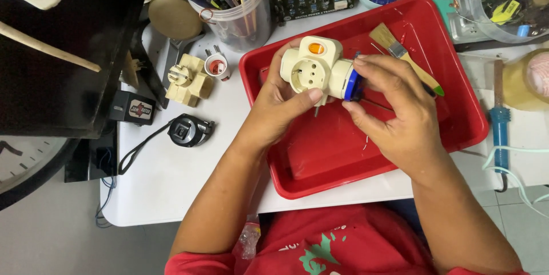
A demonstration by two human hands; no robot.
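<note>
Hands meet mid-frame over the red tray (457, 120): left hand (280, 109) clamped around the cream multi-socket adapter (311, 69), right hand (394, 109) pinching its blue end (350, 85) from the right.

table: we see a white top (171, 183), cluttered
floor: grey (51, 240), pale tiles at right (514, 218)
left: dark cabinet (57, 80)

I see a cream multi-socket adapter (313, 68) held above the red tray (457, 132), near its far left corner. Its round socket face points up at me, an orange button on top, a blue ring at its right end.
</note>
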